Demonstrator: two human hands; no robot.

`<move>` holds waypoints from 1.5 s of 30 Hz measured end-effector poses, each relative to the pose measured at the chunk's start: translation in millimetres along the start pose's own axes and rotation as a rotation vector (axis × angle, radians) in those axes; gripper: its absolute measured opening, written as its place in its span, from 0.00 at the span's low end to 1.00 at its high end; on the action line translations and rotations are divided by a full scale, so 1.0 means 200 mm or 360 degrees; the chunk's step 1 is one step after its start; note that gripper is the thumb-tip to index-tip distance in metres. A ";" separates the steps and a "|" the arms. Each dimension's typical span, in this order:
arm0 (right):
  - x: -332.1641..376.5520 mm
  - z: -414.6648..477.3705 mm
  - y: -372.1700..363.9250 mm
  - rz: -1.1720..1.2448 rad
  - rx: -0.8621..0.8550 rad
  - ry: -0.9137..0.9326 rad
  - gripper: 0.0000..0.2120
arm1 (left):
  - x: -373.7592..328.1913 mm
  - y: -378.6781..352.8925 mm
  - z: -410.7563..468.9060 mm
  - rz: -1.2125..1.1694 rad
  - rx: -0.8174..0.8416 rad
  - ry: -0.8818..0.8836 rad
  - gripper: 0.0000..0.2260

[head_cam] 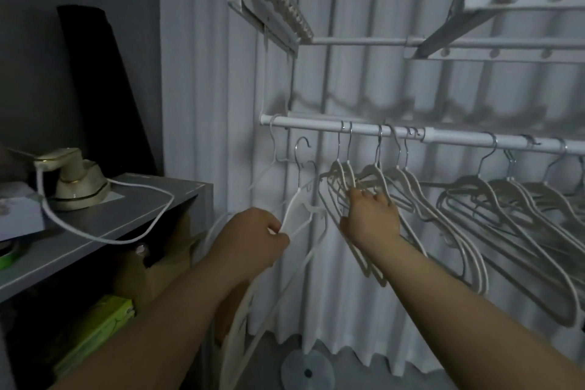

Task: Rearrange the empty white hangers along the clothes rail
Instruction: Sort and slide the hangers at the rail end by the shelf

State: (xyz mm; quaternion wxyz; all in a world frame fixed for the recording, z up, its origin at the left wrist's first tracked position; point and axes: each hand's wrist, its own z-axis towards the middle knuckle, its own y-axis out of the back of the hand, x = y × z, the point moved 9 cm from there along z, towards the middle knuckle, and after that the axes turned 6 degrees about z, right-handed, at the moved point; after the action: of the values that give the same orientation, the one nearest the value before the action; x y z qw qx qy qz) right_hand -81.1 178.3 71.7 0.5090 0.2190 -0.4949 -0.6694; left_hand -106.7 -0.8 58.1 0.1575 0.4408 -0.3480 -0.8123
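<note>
No text, label, brand or number can be read anywhere

Bare forearms lead to two bare hands, the left hand [253, 233] and right hand [370, 220].

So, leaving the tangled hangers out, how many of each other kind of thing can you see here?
hands: 2, left hand and right hand, both gripping hangers
rail bearing the hangers: 1
iron: 1
shelf: 1
green box: 1
total: 6
</note>
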 end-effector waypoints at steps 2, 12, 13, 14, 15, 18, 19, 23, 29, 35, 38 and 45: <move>-0.03 0.02 -0.04 -0.0009 0.0037 -0.0002 0.20 | -0.02 0.01 0.09 0.0016 -0.0044 -0.0008 0.06; -0.16 0.12 0.02 -0.0033 -0.0101 0.0026 0.20 | -0.04 0.05 0.46 0.0071 -0.0246 0.0018 0.05; -0.17 0.12 0.02 -0.0054 -0.0106 0.0051 0.19 | -0.05 0.05 0.49 0.0072 -0.0249 0.0026 0.05; -0.17 0.13 0.02 -0.0073 -0.0109 0.0078 0.18 | -0.05 0.05 0.51 0.0082 -0.0250 0.0037 0.05; -0.18 0.13 0.03 -0.0086 -0.0113 0.0096 0.17 | -0.05 0.05 0.53 0.0092 -0.0251 0.0049 0.06; -0.20 0.14 0.04 -0.0098 -0.0126 0.0113 0.15 | -0.04 0.02 0.59 0.0132 -0.0234 0.0089 0.05; -0.20 0.14 0.04 -0.0097 -0.0126 0.0110 0.15 | -0.04 0.01 0.61 0.0137 -0.0220 0.0100 0.05; -0.22 0.14 0.05 -0.0072 -0.0145 0.0125 0.16 | 0.02 -0.06 0.65 0.0153 -0.0181 0.0184 0.14; -0.24 0.13 0.06 -0.0039 -0.0141 0.0136 0.17 | 0.10 -0.13 0.65 0.0126 -0.0153 0.0230 0.09; -0.21 0.13 0.06 -0.0054 -0.0101 0.0133 0.17 | 0.15 -0.12 0.63 0.0207 -0.0172 0.0291 0.15; -0.21 0.14 0.07 -0.0075 -0.0159 0.0101 0.17 | 0.11 -0.09 0.57 0.0382 -0.0301 0.0146 0.18; -0.04 0.15 0.13 -0.0273 -0.0201 0.0157 0.13 | 0.18 -0.14 0.41 0.0258 -0.0189 0.0201 0.32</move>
State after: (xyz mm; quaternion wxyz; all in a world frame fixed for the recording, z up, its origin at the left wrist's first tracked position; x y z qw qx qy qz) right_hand -90.3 198.9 105.4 0.4864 0.2607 -0.4055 -0.7287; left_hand -193.3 34.1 47.0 0.2701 0.4513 -0.3232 -0.7867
